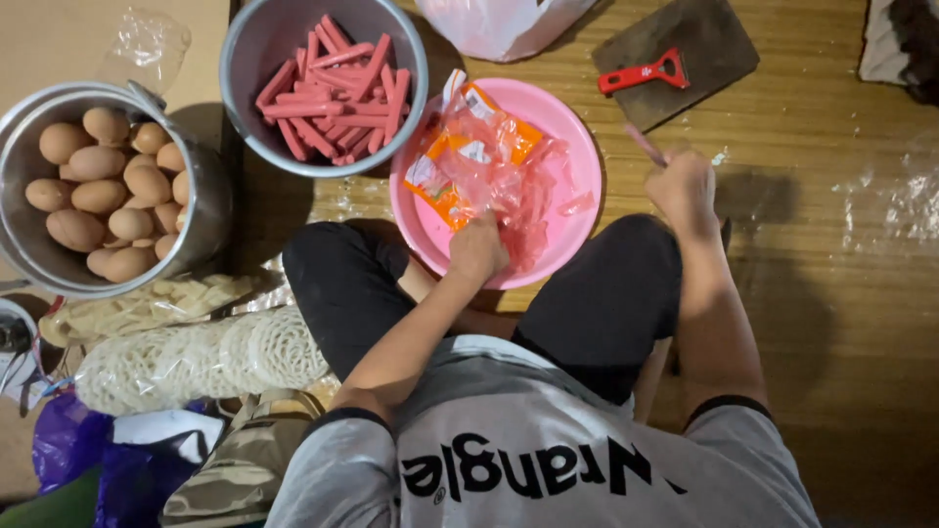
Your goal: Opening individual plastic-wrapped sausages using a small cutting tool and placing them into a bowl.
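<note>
On the wooden floor, before your crossed legs: a pink basin point(579, 132) sits between your knees, touching them at its near rim.
Left hand point(477, 250): you have it down in the basin, closed loosely on the heap of clear and orange wrappers point(489, 166); how tight the fingers are cannot be told.
Right hand point(685, 188): it hangs over the floor just beside the basin's right rim, closed around a thin pink sausage point(646, 144) that sticks out past your knuckles.
Steel bowl point(238, 68): at the basin's far left, touching or nearly touching it, it holds bare sausages point(337, 93).
Pot point(209, 210): further left, by the floor's left edge, it is full of brown eggs point(98, 186).
Dark board point(706, 37): toward the far right, it carries a red peeler point(643, 73), well apart from both hands.
Step, as it looks: you are stripping sausages, with the skins going in the basin and one piece in hand.
Next move calls for: a reach across the basin to the steel bowl, keeping the sausage clear of the wrappers.
</note>
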